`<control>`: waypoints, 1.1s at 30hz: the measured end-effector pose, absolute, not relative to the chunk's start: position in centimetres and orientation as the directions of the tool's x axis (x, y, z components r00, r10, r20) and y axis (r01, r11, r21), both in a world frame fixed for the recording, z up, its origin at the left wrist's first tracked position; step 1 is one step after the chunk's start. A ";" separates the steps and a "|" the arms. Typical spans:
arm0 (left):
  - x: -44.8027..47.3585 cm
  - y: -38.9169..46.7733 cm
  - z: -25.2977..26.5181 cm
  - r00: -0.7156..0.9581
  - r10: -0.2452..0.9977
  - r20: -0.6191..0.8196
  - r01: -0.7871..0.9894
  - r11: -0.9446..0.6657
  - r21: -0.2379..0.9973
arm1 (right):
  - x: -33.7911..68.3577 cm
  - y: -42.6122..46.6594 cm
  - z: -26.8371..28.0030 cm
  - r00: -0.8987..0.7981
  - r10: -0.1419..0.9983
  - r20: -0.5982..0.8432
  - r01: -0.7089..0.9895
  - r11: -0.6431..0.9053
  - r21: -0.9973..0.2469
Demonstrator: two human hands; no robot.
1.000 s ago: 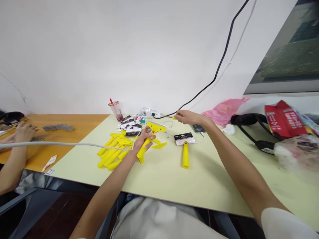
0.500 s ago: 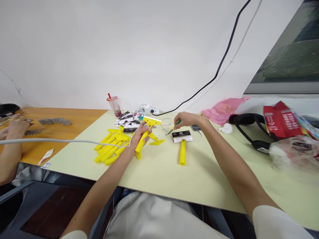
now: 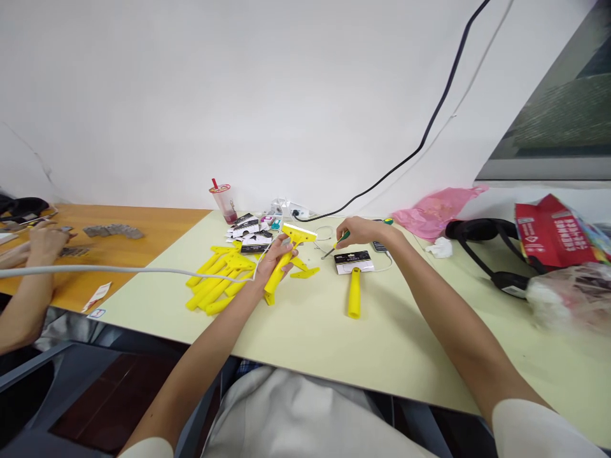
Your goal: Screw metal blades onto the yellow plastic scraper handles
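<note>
My left hand (image 3: pixel 273 261) is closed around the handle of a yellow scraper (image 3: pixel 279 272), its wide head with a pale blade edge tilted up to the right. In my right hand (image 3: pixel 356 230) is a screwdriver (image 3: pixel 342 238) with a green and yellow handle, its tip pointing down and left near the tabletop. Below that hand lies another yellow scraper (image 3: pixel 354 296) with a black and white card (image 3: pixel 354 261) over its head. Left of my left hand is a pile of several yellow scraper handles (image 3: pixel 214 286). Loose yellow pieces (image 3: pixel 305 273) lie just right of it.
Behind the pile are black and white cards (image 3: pixel 248 229) and a drink cup (image 3: pixel 223 202). A phone (image 3: pixel 379 246) lies behind my right wrist. A pink bag (image 3: pixel 436 210), black headset (image 3: pixel 496 254) and red packet (image 3: pixel 548 232) lie right. At left, another person's hands (image 3: pixel 48 240) work.
The whole view has shifted slightly, so things sit a little further right. Both hands keep their grips on the scraper and the screwdriver, with little other movement.
</note>
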State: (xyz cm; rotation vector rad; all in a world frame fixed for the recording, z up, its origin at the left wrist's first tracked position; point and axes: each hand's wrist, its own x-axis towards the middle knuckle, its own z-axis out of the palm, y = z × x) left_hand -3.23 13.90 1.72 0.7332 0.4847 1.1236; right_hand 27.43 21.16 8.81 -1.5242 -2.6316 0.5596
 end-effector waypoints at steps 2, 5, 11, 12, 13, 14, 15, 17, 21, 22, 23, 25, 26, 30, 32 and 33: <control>-3.2 13.9 1.8 0.367 0.930 0.006 -0.624 0.242 0.743 | 27.4 21.2 8.7 -0.509 0.850 -0.135 0.830 0.443 -0.337; -3.1 13.7 1.9 0.365 0.931 0.005 -0.619 0.238 0.749 | 27.3 21.1 8.8 -0.509 0.851 -0.130 0.828 0.444 -0.343; -2.8 13.4 2.2 0.356 0.934 0.006 -0.617 0.230 0.752 | 27.1 20.6 9.2 -0.520 0.842 -0.146 0.823 0.447 -0.351; -2.8 13.4 2.2 0.353 0.936 0.005 -0.620 0.230 0.751 | 27.1 20.6 9.3 -0.522 0.841 -0.145 0.820 0.448 -0.356; -2.8 13.4 2.2 0.351 0.936 0.004 -0.621 0.229 0.750 | 27.1 20.6 9.4 -0.524 0.840 -0.141 0.817 0.449 -0.362; -2.8 13.4 2.2 0.350 0.937 0.002 -0.620 0.230 0.750 | 27.2 20.5 9.5 -0.527 0.839 -0.137 0.813 0.451 -0.368; -2.7 13.5 2.1 0.350 0.937 -0.002 -0.617 0.232 0.752 | 27.3 20.4 9.6 -0.531 0.837 -0.130 0.809 0.456 -0.372; -2.7 13.6 2.0 0.347 0.938 -0.008 -0.609 0.232 0.758 | 27.4 20.2 10.0 -0.538 0.835 -0.112 0.801 0.466 -0.376; -2.6 14.0 1.6 0.345 0.939 -0.023 -0.594 0.237 0.769 | 27.6 19.1 11.4 -0.542 0.837 -0.068 0.789 0.480 -0.383; -2.6 14.1 1.5 0.339 0.940 -0.034 -0.591 0.241 0.770 | 27.6 18.7 11.8 -0.543 0.838 -0.056 0.787 0.484 -0.383; -2.6 14.2 1.4 0.330 0.943 -0.050 -0.589 0.247 0.769 | 27.6 18.3 12.2 -0.544 0.838 -0.044 0.785 0.489 -0.381; -2.5 14.5 1.1 0.307 0.947 -0.094 -0.586 0.266 0.765 | 27.6 17.7 13.0 -0.543 0.840 -0.017 0.781 0.497 -0.379; -2.5 14.7 1.0 0.295 0.948 -0.116 -0.586 0.276 0.762 | 27.6 17.4 13.3 -0.542 0.840 -0.005 0.779 0.500 -0.380; -2.3 15.2 0.4 0.286 0.942 -0.176 -0.572 0.315 0.758 | 27.5 16.6 14.3 -0.544 0.838 0.038 0.765 0.513 -0.389; -2.2 15.2 0.2 0.297 0.934 -0.200 -0.559 0.340 0.756 | 27.5 16.2 14.6 -0.544 0.837 0.054 0.762 0.520 -0.387; -2.1 15.2 0.2 0.310 0.927 -0.209 -0.551 0.354 0.755 | 27.4 16.1 14.7 -0.544 0.836 0.062 0.760 0.523 -0.386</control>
